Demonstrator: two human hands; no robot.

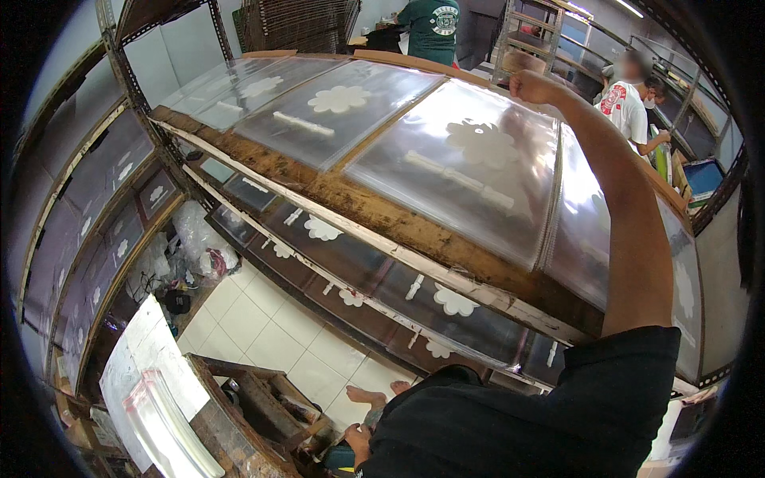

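Observation:
My right arm stretches across the top shelf, and my right hand [532, 86] is closed at the far edge of a stack of clear plastic sheets [478, 215]. Whatever its fingers hold is hidden. A white flower shape [482, 142] and a white stick shape [460, 179] show on that stack. Beside it on the left lies another clear plastic stack [299, 143] with similar white shapes. Low in the view, my left hand [358, 440] is by my legs with curled fingers, close to a wooden box [267, 406]; anything in it is too small to name.
The top shelf has a worn wooden front edge [382, 207]; lower shelves hold more sheets with white shapes [456, 300]. Metal uprights [131, 72] stand at the left. Plastic bags [203, 239] lie on the tiled floor [271, 327]. Two co-workers, one in green [430, 30], one in white [629, 111], are beyond the shelf.

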